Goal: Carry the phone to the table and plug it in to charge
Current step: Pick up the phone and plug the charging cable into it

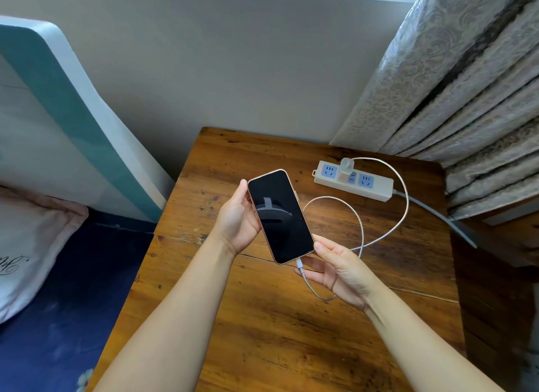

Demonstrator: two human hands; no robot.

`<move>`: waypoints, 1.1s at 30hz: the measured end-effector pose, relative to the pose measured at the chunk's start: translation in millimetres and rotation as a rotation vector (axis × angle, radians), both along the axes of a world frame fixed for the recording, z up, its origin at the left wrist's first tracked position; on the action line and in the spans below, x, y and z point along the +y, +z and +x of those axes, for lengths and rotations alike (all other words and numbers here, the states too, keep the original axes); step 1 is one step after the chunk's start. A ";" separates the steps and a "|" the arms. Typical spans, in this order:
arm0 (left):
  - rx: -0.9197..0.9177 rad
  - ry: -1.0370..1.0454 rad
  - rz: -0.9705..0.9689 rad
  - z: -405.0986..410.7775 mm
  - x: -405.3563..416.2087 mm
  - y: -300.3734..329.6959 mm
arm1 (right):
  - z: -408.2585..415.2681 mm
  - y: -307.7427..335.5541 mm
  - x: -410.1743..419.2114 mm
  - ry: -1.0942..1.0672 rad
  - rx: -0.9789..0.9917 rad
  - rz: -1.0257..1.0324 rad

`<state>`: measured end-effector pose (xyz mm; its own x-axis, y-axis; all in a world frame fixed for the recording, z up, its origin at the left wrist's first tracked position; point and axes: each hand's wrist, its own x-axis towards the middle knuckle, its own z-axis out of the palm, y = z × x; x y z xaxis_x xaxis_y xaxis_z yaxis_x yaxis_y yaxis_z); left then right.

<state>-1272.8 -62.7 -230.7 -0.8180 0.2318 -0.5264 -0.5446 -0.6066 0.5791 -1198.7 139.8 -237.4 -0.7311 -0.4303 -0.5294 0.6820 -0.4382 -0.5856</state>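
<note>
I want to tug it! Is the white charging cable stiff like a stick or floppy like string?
Probably floppy: the white charging cable lies in loose loops on the wooden table and sags below the right hand. It looks thin, so likely light. Tugging might drag the phone or the charger plug.

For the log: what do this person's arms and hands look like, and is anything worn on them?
Both forearms are bare as far as the frame shows, with no sleeves in view. The left hand and right hand wear no gloves, and no rings, watch or bracelets show. Fingernails look short and unpainted. No markings show on either arm.
</note>
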 end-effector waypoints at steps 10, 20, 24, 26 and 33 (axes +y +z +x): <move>-0.019 0.019 -0.043 5.5 -6.4 -4.8 | 1.6 -8.6 -1.9 0.017 -0.026 0.017; -0.033 0.056 -0.103 -2.0 -21.4 -14.3 | -3.9 -13.8 -13.5 0.007 -0.051 0.086; -0.111 0.118 -0.277 -13.0 -38.6 -24.3 | -14.1 -23.8 -27.4 0.028 -0.067 0.330; -0.212 0.149 -0.333 -19.6 -48.0 -35.0 | -21.1 -30.6 -37.5 0.039 -0.102 0.376; -0.442 0.171 -0.422 -44.4 -75.7 -68.8 | -41.5 -58.0 -71.2 0.107 -0.147 0.532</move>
